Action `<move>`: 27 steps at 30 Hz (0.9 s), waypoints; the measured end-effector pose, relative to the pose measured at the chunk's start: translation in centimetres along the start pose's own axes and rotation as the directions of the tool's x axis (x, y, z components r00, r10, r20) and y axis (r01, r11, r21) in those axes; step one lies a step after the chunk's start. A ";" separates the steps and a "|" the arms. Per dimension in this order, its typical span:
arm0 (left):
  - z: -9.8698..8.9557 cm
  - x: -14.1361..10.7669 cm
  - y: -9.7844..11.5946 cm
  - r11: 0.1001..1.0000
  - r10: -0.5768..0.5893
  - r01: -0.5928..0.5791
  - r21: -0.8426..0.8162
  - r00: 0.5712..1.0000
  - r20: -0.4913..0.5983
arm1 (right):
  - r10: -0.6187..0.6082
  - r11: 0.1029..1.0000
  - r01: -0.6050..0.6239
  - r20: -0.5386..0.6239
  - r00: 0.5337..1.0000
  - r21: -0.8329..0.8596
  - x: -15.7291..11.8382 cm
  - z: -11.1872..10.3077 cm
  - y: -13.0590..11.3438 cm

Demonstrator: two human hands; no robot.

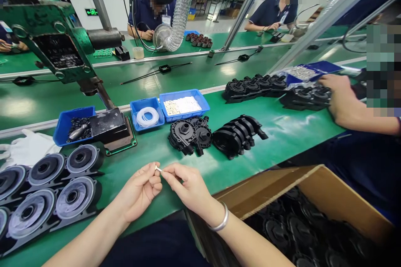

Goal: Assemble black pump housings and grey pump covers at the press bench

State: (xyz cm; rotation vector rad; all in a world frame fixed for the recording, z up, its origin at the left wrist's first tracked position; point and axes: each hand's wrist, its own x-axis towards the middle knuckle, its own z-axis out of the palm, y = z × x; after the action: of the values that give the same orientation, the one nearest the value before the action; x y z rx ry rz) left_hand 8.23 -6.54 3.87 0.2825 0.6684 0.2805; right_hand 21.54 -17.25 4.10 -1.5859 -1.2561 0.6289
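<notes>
Between my two hands, over the near edge of the green workbench (125,171), is a small white pin (159,170). My left hand (140,194) pinches its left end between thumb and forefinger, where a tiny cream-coloured piece seems to sit. The pin's other end is in the fingertips of my right hand (188,185); a metal bangle circles that wrist. Just beyond my hands lie a black plastic housing (184,133) with round ports and a stack of similar black parts (236,133) on its side. A blue bin (184,116) behind them holds small cream pieces and white pieces.
A green press (62,46) stands at left beside a blue bin of black bits (58,133). Rows of black round parts (75,198) with pale rings lie left. White tubing (147,117) fills another bin. At right are a carton (344,204) and a co-worker's hand (338,91).
</notes>
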 end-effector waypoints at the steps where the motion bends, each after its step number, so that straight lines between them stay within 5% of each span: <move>1: 0.0 0.1 -0.1 0.999 0.023 -0.023 0.025 1.000 0.001 | 0.001 1.000 -0.001 0.007 1.000 -0.011 0.0 0.1 0.0; 6: 0.1 0.5 -0.8 0.984 0.146 -0.148 0.099 0.989 0.023 | 0.060 0.998 -0.060 0.022 0.998 0.011 0.1 0.3 -0.4; 10: -0.1 0.7 -1.2 0.994 0.107 -0.108 0.035 0.994 0.025 | 0.188 0.973 -0.190 0.029 0.982 0.129 0.3 0.5 -1.1; 16: -0.5 1.0 -1.2 0.995 0.072 -0.073 0.064 0.997 0.028 | 0.413 0.797 -0.463 0.209 0.886 0.388 0.9 0.4 -1.7; 23: -0.5 0.9 -1.4 0.955 0.169 -0.180 0.235 0.983 0.064 | 0.316 0.770 -0.372 0.197 0.928 0.518 0.8 1.2 -1.0; 27: -0.8 0.7 -1.4 0.781 0.424 -0.402 0.478 0.903 0.066 | 0.260 0.798 -0.326 0.198 0.945 0.507 0.5 1.2 -0.7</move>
State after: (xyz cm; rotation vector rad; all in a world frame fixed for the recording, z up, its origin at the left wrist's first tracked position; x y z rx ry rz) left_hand 8.48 -7.47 2.34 0.9168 0.7122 0.5442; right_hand 20.40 -16.32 4.31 -1.2814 -0.8093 1.1781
